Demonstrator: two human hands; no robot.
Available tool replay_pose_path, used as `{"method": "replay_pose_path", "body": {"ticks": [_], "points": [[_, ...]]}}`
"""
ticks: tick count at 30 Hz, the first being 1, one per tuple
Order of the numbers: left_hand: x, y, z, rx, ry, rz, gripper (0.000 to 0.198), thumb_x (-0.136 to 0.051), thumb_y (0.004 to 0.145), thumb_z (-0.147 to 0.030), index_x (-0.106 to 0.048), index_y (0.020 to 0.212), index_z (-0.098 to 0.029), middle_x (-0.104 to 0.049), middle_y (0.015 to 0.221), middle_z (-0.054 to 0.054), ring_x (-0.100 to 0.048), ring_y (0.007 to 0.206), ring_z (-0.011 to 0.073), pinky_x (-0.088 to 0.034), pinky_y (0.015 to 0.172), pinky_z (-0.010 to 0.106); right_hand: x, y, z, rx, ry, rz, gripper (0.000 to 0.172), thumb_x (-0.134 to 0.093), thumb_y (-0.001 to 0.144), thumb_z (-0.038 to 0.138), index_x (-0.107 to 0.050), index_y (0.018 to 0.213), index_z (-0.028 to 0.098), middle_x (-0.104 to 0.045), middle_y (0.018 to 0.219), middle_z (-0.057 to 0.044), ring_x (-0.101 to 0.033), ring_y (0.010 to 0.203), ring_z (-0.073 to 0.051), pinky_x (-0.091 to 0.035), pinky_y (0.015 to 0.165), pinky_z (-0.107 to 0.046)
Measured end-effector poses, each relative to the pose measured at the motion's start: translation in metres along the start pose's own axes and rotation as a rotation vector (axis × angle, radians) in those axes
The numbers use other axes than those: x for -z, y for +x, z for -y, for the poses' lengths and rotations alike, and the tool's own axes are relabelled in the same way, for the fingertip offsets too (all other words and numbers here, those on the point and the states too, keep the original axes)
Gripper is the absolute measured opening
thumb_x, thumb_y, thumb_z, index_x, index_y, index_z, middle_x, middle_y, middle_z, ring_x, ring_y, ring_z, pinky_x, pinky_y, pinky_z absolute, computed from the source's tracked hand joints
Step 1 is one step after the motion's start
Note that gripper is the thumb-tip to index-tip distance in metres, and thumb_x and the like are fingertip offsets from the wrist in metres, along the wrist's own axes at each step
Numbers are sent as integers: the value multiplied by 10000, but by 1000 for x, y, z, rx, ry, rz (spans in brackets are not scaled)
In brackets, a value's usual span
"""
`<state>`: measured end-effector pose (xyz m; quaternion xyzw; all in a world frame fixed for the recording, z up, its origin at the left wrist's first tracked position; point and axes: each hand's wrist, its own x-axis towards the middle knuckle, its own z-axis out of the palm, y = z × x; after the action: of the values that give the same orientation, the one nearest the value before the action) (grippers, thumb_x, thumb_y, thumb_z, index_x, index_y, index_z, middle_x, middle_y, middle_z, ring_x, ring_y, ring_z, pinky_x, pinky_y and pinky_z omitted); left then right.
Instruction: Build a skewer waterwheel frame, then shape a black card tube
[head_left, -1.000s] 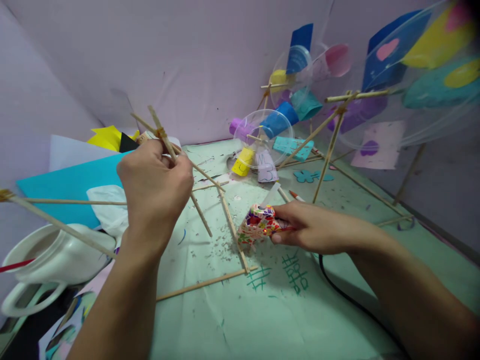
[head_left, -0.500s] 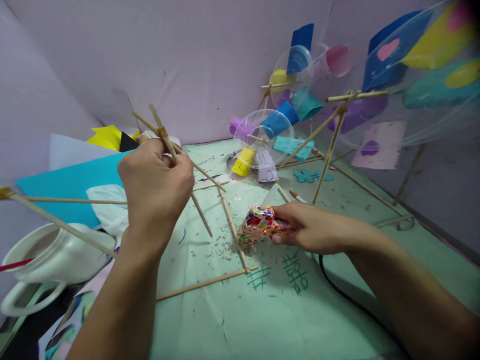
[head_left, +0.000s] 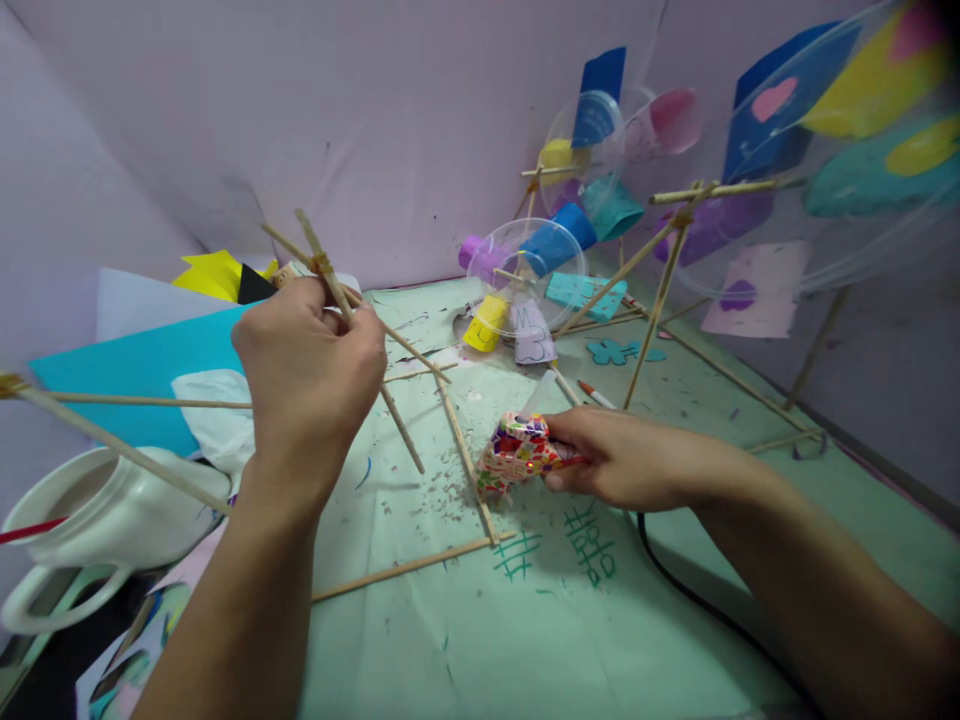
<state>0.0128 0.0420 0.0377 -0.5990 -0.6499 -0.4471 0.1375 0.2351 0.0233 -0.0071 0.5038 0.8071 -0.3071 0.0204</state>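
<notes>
Within the left hand [head_left: 315, 355], pinched just below their joint [head_left: 321, 264]: crossed wooden sticks [head_left: 337, 292], presumably light, stiff, snappable; best held there. Right hand [head_left: 626, 455] grips the floral-wrapped glue gun [head_left: 516, 452].

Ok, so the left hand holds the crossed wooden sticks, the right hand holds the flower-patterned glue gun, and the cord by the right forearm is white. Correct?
Not quite: the cord is black, not white, as the head view shows. The left hand does hold the crossed wooden sticks, and the right hand the flower-patterned glue gun.
</notes>
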Motion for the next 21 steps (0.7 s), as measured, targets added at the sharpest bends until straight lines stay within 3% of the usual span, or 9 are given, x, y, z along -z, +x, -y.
{"method": "replay_pose_path", "body": {"ticks": [5,14,18,21], "points": [[1,0,-1,24,5,9,154,-532,684,-243,-637,661,-133,-438,476,-56,-348,461,58,-285,517,217,0,-1,1,17,26,-3,110,-549,708,265,-555,781,184,-543,694,-27,-472,594,-147,-317,491,-232],[0,0,0,11,25,16,168,-525,692,-253,-638,662,-132,-448,488,-50,-344,462,58,-293,524,219,2,-1,-6,46,156,-5,94,-572,693,270,-541,710,183,-553,661,-5,-478,573,-132,-344,484,-221],[0,1,0,13,30,2,151,-536,683,-249,-631,655,-135,-452,478,-51,-360,451,60,-298,522,217,-1,-17,-15,35,292,-22,154,-577,696,292,-594,792,173,-581,692,-10,-512,617,-145,-388,521,-227],[0,2,1,5,34,-11,149,-538,682,-254,-620,641,-137,-423,461,-57,-355,449,62,-293,513,212,-8,-43,-28,6,495,-158,258,-601,692,372,-626,865,182,-596,719,-18,-540,656,-159,-430,552,-238]]}}
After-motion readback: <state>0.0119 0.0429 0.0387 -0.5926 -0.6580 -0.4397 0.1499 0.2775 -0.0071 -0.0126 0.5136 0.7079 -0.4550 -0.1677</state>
